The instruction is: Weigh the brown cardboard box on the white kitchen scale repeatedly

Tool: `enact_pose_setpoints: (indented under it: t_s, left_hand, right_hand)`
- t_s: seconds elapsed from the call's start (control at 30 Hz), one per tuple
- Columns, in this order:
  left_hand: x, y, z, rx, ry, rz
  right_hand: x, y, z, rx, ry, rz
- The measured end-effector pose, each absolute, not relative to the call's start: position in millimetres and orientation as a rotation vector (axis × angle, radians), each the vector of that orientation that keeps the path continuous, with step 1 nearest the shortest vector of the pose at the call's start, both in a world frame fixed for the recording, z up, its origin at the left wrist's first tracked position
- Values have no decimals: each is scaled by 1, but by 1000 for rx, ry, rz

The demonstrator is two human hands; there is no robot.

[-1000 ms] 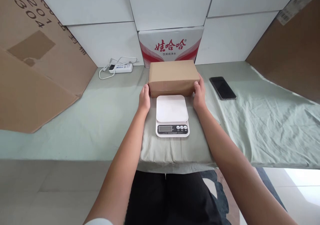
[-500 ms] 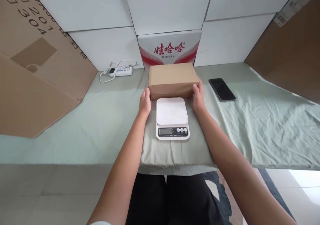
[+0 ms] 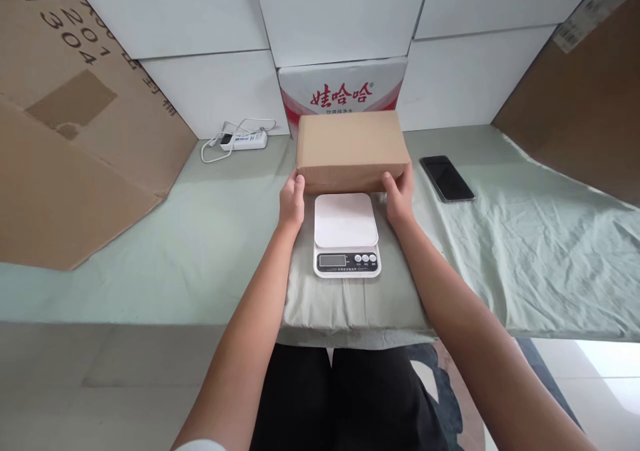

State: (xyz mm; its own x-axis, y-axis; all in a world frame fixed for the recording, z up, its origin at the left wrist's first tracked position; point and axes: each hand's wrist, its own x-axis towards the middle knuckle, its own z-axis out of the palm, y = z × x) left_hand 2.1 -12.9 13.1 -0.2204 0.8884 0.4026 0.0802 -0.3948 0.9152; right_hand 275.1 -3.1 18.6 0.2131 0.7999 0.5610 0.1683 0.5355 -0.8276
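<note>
Leftmost, a big brown cardboard sheet (image 3: 75, 124) leans against the white wall boxes, printed digits on its upper part. Next to it, at the back of the pale green cloth (image 3: 525, 251) that covers the surface, lies a white power strip (image 3: 243, 141) with its cord looped beside it. Further along, the left hand (image 3: 291, 202) presses its fingers against the lower left corner of a plain brown carton (image 3: 351, 149), thumb up on the front face. That carton sits just behind a white kitchen scale (image 3: 346, 233), its near edge above the back of the scale's plate; whether it rests on the cloth or is raised a little cannot be told. Behind the carton stands a white box with red characters (image 3: 343, 91), partly covered by it. At the carton's lower right corner the right hand (image 3: 399, 197) grips in the same way, so both hands grasp it from either side. Right of that, a dark phone (image 3: 447, 178) lies flat on the cloth, well apart from the hand, and another brown cardboard panel (image 3: 580, 97) leans at the far right.
</note>
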Motion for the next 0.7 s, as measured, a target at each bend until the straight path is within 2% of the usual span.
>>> enact_pose_setpoints:
  t_s: [0.2, 0.43, 0.7]
  left_hand:
    - [2, -53, 28, 1541, 1169, 1905]
    - [3, -123, 22, 1494, 1216, 1762]
    - [6, -133, 23, 1458, 1193, 1714]
  right_hand:
    - [283, -39, 13, -883, -1383, 327]
    - [292, -101, 3, -897, -1363, 346]
    - [290, -124, 16, -940, -1315, 346]
